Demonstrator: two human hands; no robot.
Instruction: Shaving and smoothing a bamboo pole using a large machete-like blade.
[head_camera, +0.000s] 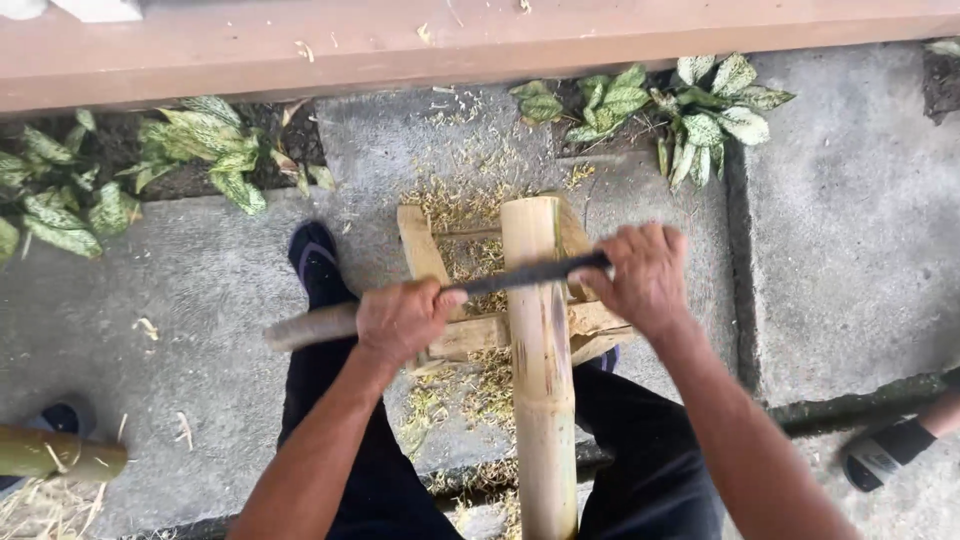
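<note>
from the head camera we look down at a pale bamboo pole (541, 370) lying between our legs, its far end on a small wooden stand (430, 260). our left hand (402, 318) is closed tight around the knife handle (310, 326). our right hand (645, 272) is closed over the far end of the dark blade (520, 277), which lies across the pole. the pole looks hard, stiff and smooth, maybe slippery, so we think holding it between the legs works best.

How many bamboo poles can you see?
2. One pale bamboo pole stands between the person's knees, on the wooden stand, under the blade. A greener one pokes in at the left edge. More may lie out of view.
</note>
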